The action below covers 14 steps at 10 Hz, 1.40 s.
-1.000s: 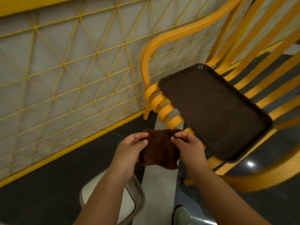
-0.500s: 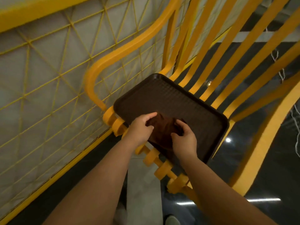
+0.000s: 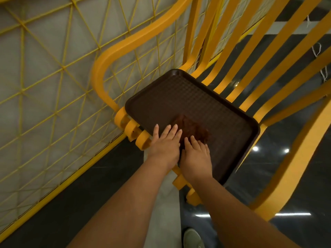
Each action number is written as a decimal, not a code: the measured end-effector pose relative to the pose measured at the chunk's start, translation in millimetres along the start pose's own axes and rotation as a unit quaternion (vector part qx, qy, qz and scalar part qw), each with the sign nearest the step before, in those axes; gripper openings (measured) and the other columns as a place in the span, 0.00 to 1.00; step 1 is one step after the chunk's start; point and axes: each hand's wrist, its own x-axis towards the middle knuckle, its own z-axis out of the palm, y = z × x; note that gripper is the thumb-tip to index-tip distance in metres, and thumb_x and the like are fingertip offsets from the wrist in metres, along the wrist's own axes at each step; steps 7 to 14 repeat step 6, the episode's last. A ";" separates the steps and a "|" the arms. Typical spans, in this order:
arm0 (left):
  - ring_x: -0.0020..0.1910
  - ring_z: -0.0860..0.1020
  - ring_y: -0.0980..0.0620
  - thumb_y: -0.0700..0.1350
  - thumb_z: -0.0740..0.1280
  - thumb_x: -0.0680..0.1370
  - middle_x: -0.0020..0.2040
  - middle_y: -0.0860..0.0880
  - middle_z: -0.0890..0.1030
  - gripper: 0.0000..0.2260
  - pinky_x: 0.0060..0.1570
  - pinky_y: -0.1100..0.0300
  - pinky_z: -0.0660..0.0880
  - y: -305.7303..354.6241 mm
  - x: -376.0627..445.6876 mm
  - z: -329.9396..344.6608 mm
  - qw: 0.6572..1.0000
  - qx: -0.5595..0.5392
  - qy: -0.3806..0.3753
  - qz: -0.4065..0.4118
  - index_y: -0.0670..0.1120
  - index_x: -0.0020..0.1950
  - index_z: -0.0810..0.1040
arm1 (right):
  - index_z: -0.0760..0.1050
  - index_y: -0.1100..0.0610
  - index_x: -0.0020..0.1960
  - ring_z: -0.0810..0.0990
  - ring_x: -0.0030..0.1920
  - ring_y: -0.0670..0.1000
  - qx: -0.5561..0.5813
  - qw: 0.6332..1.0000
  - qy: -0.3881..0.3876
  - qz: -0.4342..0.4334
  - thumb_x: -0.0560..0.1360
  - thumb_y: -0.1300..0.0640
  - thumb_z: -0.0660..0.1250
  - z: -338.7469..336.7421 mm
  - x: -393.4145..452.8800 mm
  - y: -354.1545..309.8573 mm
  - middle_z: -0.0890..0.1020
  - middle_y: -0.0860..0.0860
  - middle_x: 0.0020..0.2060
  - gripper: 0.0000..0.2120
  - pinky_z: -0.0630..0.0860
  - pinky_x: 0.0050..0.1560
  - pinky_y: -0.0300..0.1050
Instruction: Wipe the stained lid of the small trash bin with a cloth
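both hands lie flat with fingers straight, the left hand at the near edge of the one brown tray and the right hand just beside it, fingertips pressing the near end of the one brown cloth. the cloth lies on the tray just ahead of the fingers, nearer the right hand, stretching away to the right. the tray sits on one yellow slatted chair; no bin or lid shows here, so wiping cannot yet start.
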 end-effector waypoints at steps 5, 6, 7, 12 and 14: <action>0.77 0.40 0.48 0.51 0.48 0.84 0.79 0.48 0.42 0.23 0.75 0.47 0.40 -51.5 -99.7 -48.0 0.993 -0.065 -0.064 -0.080 0.49 0.79 0.50 | 0.53 0.50 0.77 0.47 0.76 0.58 -0.073 0.981 -0.143 -0.109 0.81 0.47 0.49 -51.6 -44.2 -27.3 0.51 0.53 0.77 0.25 0.49 0.74 0.55; 0.77 0.51 0.46 0.52 0.50 0.83 0.79 0.47 0.51 0.23 0.75 0.49 0.49 -86.8 -145.7 -66.0 0.985 -0.092 -0.060 -0.130 0.48 0.78 0.55 | 0.56 0.52 0.76 0.47 0.76 0.59 -0.146 0.953 -0.186 -0.187 0.81 0.49 0.53 -82.8 -61.8 -58.1 0.52 0.54 0.77 0.25 0.48 0.73 0.58; 0.77 0.51 0.46 0.52 0.50 0.83 0.79 0.47 0.51 0.23 0.75 0.49 0.49 -86.8 -145.7 -66.0 0.985 -0.092 -0.060 -0.130 0.48 0.78 0.55 | 0.56 0.52 0.76 0.47 0.76 0.59 -0.146 0.953 -0.186 -0.187 0.81 0.49 0.53 -82.8 -61.8 -58.1 0.52 0.54 0.77 0.25 0.48 0.73 0.58; 0.77 0.51 0.46 0.52 0.50 0.83 0.79 0.47 0.51 0.23 0.75 0.49 0.49 -86.8 -145.7 -66.0 0.985 -0.092 -0.060 -0.130 0.48 0.78 0.55 | 0.56 0.52 0.76 0.47 0.76 0.59 -0.146 0.953 -0.186 -0.187 0.81 0.49 0.53 -82.8 -61.8 -58.1 0.52 0.54 0.77 0.25 0.48 0.73 0.58; 0.77 0.51 0.46 0.52 0.50 0.83 0.79 0.47 0.51 0.23 0.75 0.49 0.49 -86.8 -145.7 -66.0 0.985 -0.092 -0.060 -0.130 0.48 0.78 0.55 | 0.56 0.52 0.76 0.47 0.76 0.59 -0.146 0.953 -0.186 -0.187 0.81 0.49 0.53 -82.8 -61.8 -58.1 0.52 0.54 0.77 0.25 0.48 0.73 0.58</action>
